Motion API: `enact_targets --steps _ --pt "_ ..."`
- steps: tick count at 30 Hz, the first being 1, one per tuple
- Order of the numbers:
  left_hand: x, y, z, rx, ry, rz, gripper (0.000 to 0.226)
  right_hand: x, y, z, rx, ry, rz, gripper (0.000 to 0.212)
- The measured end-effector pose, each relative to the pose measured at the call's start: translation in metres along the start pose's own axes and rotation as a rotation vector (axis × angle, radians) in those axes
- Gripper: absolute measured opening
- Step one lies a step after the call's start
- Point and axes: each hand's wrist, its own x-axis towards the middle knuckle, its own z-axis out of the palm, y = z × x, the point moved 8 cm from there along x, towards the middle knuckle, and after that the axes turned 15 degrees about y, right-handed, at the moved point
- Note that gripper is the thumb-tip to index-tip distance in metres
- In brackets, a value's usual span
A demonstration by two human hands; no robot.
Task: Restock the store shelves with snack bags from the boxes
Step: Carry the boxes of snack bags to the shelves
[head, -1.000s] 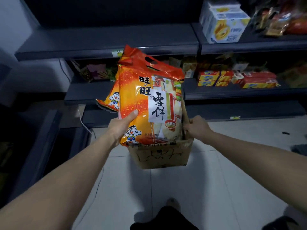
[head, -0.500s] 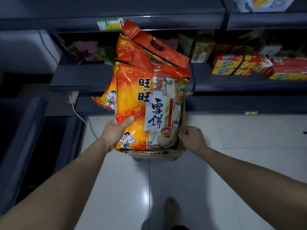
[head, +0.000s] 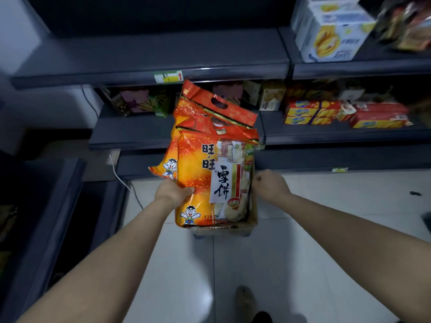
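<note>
A cardboard box [head: 253, 214] sits low over the white tiled floor and holds several upright orange-and-red snack bags [head: 198, 169] with a cartoon boy printed on them. Bluish feet show under the box's front edge. My left hand [head: 172, 193] grips the left edge of the front bag, thumb across its face. At the box's right wall my right hand [head: 270, 185] has its fingers curled on the rim. The box's left wall is hidden behind the bags.
Dark grey store shelves stand ahead. The wide upper shelf [head: 149, 54] is bare. The lower shelf [head: 130, 134] holds small snack packs at the back. Red-and-yellow cracker boxes [head: 312, 111] and a white carton [head: 333, 33] sit to the right. A white cable [head: 116, 171] hangs at left. My shoe [head: 245, 299] is below.
The box with its bags has come down from chest height to near the floor, close in front of the shelves. Both hands went down with it and stayed at its sides.
</note>
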Motion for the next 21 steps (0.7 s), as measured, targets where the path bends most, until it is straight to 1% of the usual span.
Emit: enact_targets --steps 2,3,5,8,11,13,15,17,21 --pt "-0.016 0.024 -0.023 0.086 0.117 0.14 0.035 -0.013 -0.015 -0.021 -0.005 0.045 -0.052 0.035" --pt "-0.027 0.039 -0.032 0.119 0.139 0.223 0.039 -0.021 -0.023 -0.031 -0.006 0.056 -0.083 0.031" --pt "-0.056 0.068 -0.043 0.165 0.109 0.379 0.05 -0.04 -0.042 -0.05 -0.023 0.062 -0.159 0.028" --pt "-0.114 0.108 -0.058 0.26 0.035 0.651 0.051 -0.078 -0.067 -0.088 -0.17 0.121 -0.296 0.029" --pt "-0.175 0.133 -0.074 0.416 0.017 0.946 0.049 -0.13 -0.085 -0.131 -0.343 0.193 -0.385 0.039" --pt "-0.213 0.141 -0.082 0.516 0.008 1.098 0.048 -0.17 -0.092 -0.158 -0.449 0.251 -0.44 0.046" --pt "-0.251 0.149 -0.085 0.628 -0.004 1.24 0.048 -0.21 -0.089 -0.18 -0.516 0.297 -0.436 0.053" --pt "-0.29 0.156 -0.084 0.707 -0.012 1.374 0.048 -0.249 -0.076 -0.2 -0.554 0.336 -0.394 0.058" --pt "-0.389 0.162 -0.062 0.832 -0.035 1.678 0.046 -0.334 -0.024 -0.234 -0.64 0.39 -0.226 0.064"
